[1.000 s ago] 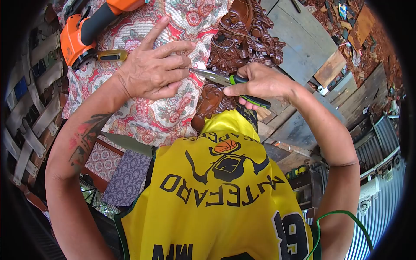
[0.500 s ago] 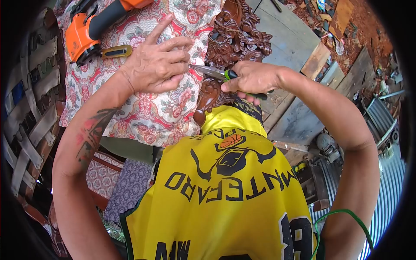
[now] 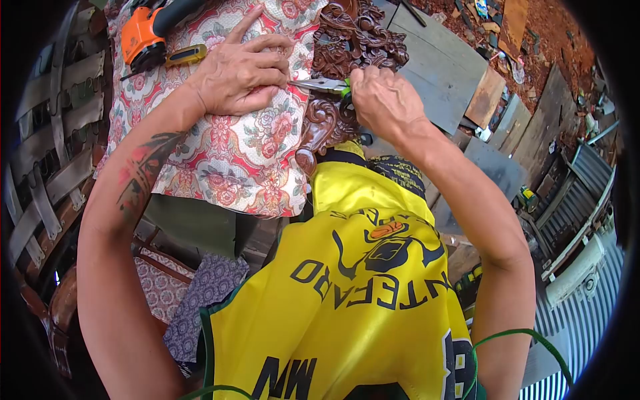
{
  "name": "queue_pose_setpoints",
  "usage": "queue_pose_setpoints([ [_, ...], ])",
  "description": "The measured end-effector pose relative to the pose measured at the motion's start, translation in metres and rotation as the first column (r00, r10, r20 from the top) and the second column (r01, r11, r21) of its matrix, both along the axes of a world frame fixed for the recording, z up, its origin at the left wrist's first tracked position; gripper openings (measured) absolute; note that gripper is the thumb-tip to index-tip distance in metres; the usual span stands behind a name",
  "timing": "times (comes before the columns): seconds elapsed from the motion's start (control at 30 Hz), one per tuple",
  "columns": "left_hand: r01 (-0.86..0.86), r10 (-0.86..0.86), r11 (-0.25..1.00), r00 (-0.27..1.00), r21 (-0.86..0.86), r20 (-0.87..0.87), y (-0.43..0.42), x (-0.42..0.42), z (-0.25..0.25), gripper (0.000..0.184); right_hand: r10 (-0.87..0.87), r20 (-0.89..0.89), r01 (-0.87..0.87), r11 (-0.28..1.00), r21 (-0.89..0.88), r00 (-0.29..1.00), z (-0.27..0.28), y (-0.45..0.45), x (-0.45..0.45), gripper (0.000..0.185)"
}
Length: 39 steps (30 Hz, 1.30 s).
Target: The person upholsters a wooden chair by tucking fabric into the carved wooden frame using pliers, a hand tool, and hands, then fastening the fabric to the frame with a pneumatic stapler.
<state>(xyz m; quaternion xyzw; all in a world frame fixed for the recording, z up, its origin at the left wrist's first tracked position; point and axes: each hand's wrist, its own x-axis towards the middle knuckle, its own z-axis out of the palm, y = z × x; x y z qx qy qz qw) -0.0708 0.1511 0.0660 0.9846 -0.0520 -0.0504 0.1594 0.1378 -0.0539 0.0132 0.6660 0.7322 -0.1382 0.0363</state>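
Observation:
Floral fabric in red, pink and cream lies over a padded piece edged by carved dark wood. My left hand rests flat on the fabric, fingers spread, palm down. My right hand is closed around long-nose pliers with green and black handles. The pliers' tips point left and reach the fabric beside my left fingertips; whether they pinch anything is too small to tell. A yellow-handled tool lies on the fabric left of my left hand, next to an orange and black power tool.
Woven straps on a wooden frame stand at the far left. Grey boards lie beyond the carved wood at the right, with scattered debris on reddish ground. Corrugated metal sheet is at the lower right. A patterned purple cloth hangs lower left.
The view has shifted. My right hand has turned over the pliers, its back now facing up and hiding their handles. My left hand keeps its place on the fabric.

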Motion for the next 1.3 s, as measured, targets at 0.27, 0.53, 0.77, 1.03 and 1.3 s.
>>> queue_pose_setpoints([
  [0.27,0.034,-0.035,0.998,0.999,0.060,0.016,-0.001,-0.002,-0.001,0.022,0.176,0.294,-0.308,0.809,0.501,0.940,-0.042,0.025,0.035,0.010],
  [0.53,0.078,-0.079,0.996,0.996,-0.043,-0.040,0.003,0.000,0.001,0.018,0.184,0.460,-0.468,0.609,0.640,0.869,-0.049,0.050,0.051,0.024],
  [0.77,0.063,-0.066,0.997,0.996,-0.047,-0.060,0.003,0.000,-0.001,0.018,0.198,0.378,-0.414,0.618,0.668,0.904,-0.054,0.050,0.052,0.022],
  [1.03,0.067,-0.067,0.994,0.998,-0.083,0.010,0.007,-0.003,-0.006,0.018,0.211,0.330,-0.368,0.756,0.541,0.920,-0.015,0.037,0.042,0.012],
  [1.3,0.068,-0.070,0.997,0.996,0.036,0.046,-0.002,-0.009,-0.007,0.021,-0.300,-0.059,0.306,0.936,0.175,0.952,0.124,0.002,0.112,0.016],
])
